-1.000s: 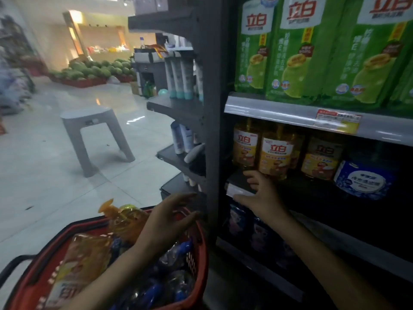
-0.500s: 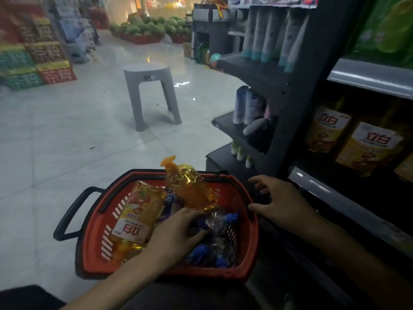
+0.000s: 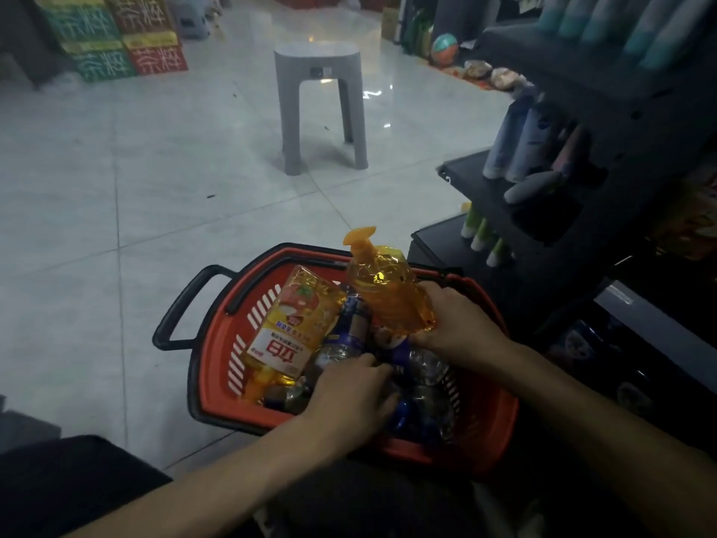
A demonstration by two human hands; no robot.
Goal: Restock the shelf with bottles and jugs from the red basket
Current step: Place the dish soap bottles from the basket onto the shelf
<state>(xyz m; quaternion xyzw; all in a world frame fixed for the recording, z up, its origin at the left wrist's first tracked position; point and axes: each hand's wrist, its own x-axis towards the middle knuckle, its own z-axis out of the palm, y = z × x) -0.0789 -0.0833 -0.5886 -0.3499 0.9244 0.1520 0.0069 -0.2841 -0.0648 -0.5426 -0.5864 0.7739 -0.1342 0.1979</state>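
Pale glossy floor tiles (image 3: 155,168) with thin dark joints fill the aisle and catch white glints of light. A grey plastic stool (image 3: 318,64) stands alone mid-floor. Green and red printed crates (image 3: 116,40) are stacked at far left. At right, a dark side rack (image 3: 582,75) carries upright tubes (image 3: 520,141), with a colourful ball (image 3: 445,48) beyond it.
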